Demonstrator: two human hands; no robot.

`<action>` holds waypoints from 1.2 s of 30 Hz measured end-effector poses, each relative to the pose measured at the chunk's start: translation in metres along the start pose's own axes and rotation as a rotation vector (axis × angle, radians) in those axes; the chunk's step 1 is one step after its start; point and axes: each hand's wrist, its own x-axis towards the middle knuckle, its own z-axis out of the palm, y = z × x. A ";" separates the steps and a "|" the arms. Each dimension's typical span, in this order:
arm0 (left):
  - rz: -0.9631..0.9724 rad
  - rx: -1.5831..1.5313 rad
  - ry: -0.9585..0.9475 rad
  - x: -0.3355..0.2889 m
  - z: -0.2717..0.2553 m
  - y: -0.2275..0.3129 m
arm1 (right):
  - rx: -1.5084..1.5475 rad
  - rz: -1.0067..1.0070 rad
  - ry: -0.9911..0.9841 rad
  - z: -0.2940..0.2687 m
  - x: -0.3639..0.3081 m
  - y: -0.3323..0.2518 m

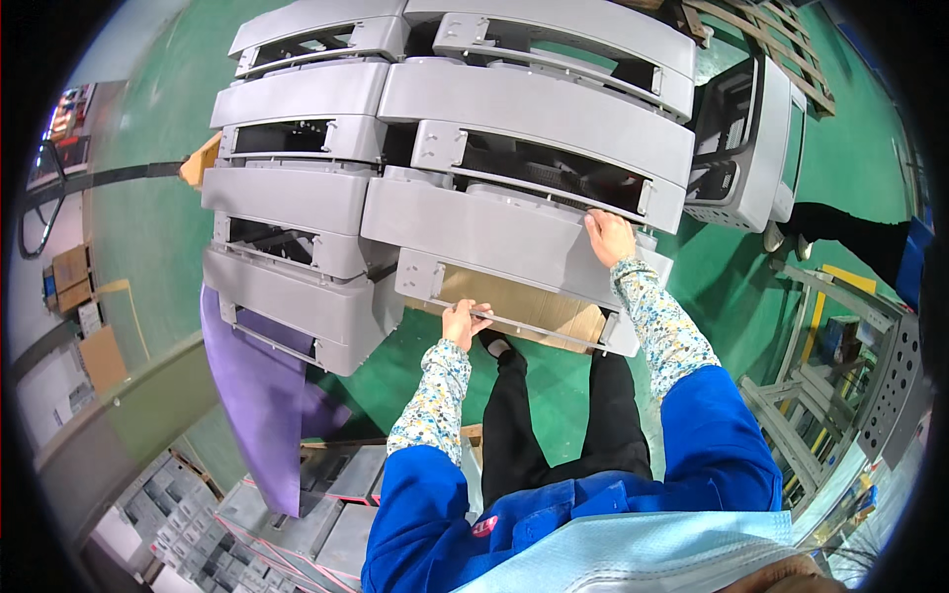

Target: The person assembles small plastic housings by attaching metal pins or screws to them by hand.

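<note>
Before me stand two columns of stacked grey housings, each with a smooth curved front and a long slot-like opening. My left hand has its fingers curled over the thin front rail of the nearest grey housing in the right column. At that housing's far edge, towards its right end, my right hand bends its fingers over the rim. Brown cardboard shows through the opening between my hands. The undersides of the fingers on both hands are hidden.
To the left rises the other column of grey housings, with a purple sheet below. A larger grey housing stands at the far right, near another person's dark-clothed leg. A metal frame is at right, a wooden pallet behind.
</note>
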 end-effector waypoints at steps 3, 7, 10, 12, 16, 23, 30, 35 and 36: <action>-0.005 0.013 -0.002 0.004 0.005 0.000 | 0.121 -0.043 0.005 -0.007 -0.014 0.012; -0.001 0.018 -0.025 0.002 -0.001 -0.003 | 0.126 -0.054 0.303 -0.038 -0.091 0.017; -0.017 0.014 -0.053 -0.001 -0.008 0.000 | -0.112 0.312 0.477 -0.033 -0.146 0.054; -0.023 0.059 -0.027 0.001 -0.007 -0.001 | -0.072 0.478 0.231 -0.018 -0.157 0.072; -0.063 0.057 -0.049 0.006 -0.008 -0.003 | 0.251 0.667 0.162 -0.017 -0.153 0.064; -0.096 0.046 -0.015 0.006 -0.007 -0.002 | 0.238 0.758 0.260 -0.014 -0.158 0.059; -0.073 0.095 -0.034 0.017 -0.017 -0.006 | 0.206 0.664 0.200 -0.028 -0.148 0.058; -0.089 0.013 -0.036 0.021 -0.014 0.005 | 0.237 0.615 0.094 -0.052 -0.142 0.052; -0.119 0.102 0.020 0.017 -0.014 0.008 | 0.232 0.628 -0.071 -0.059 -0.136 0.052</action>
